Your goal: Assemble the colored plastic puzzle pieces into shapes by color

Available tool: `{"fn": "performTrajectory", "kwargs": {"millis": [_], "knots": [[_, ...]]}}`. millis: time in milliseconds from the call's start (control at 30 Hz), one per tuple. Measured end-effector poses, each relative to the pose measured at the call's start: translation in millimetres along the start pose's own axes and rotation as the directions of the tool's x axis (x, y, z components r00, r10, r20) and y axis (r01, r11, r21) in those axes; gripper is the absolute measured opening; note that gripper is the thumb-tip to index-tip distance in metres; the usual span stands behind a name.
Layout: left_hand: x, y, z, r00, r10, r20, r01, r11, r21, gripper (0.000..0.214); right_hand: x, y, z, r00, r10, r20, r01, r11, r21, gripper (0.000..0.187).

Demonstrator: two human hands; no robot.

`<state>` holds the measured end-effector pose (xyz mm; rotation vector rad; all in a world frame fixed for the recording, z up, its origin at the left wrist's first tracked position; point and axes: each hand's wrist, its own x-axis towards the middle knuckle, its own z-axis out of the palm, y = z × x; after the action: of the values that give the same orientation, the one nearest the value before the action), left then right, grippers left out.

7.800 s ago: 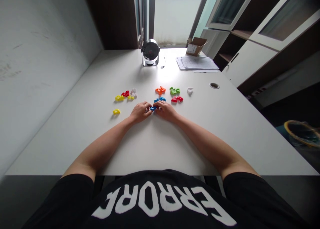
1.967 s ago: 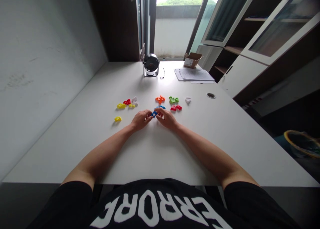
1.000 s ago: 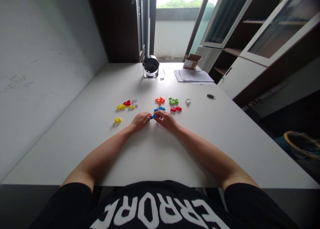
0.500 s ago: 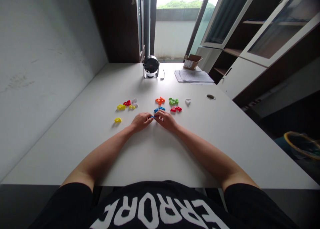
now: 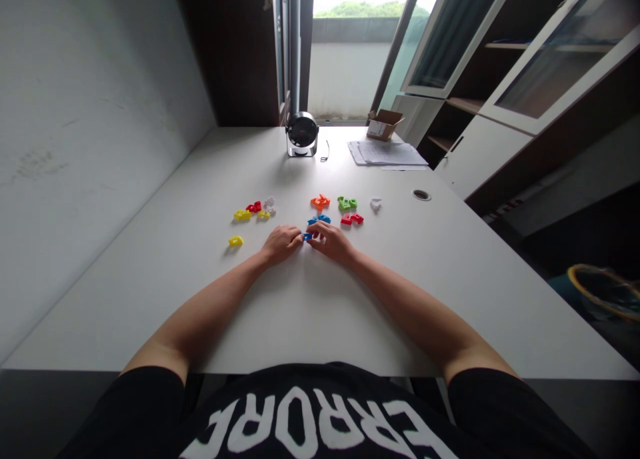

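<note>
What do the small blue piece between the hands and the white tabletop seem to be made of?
The blue piece looks like matte moulded or printed plastic: even saturated colour, crisp edges. The white tabletop looks like laminate, smooth with soft glare, though unconfirmed.

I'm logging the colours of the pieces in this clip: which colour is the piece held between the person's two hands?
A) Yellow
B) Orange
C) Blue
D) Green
C. The small blue plastic piece is the one between the fingertips of the left hand and the right hand.
</note>
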<state>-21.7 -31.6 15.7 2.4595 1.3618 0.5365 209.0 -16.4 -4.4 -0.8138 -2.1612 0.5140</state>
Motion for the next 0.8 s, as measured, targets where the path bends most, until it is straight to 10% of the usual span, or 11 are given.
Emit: {"fn": "performTrajectory", "kwargs": {"millis": [800], "knots": [[0.4, -1.2, 2.3, 1.000, -0.017, 0.000, 0.017, 1.000, 0.005, 0.037, 0.0, 3.7, 3.9, 0.995, 0.084, -0.056, -0.088, 0.994, -0.071, 0.019]]}}
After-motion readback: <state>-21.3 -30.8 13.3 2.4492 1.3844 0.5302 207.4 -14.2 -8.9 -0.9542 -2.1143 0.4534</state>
